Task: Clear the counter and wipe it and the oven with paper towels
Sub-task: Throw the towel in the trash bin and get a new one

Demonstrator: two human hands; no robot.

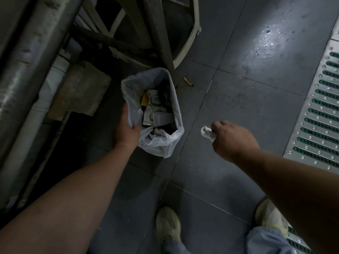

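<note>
A small trash bin lined with a translucent white plastic bag [170, 138] stands on the dark tiled floor, holding cartons and wrappers. My left hand [126, 129] grips the near left edge of the bag, thumb inside the rim. My right hand [231, 138] hovers to the right of the bin above the floor, fingers curled round a crumpled white paper towel [206, 132] that sticks out to the left of the fist. The counter and the oven are out of view.
A steel counter edge and pipes [27, 70] run along the left. Metal legs and a white plastic chair [185, 50] stand behind the bin. A cigarette butt [188, 81] lies on the floor. A metal drain grate [319, 114] runs along the right. My shoes [167, 226] are below.
</note>
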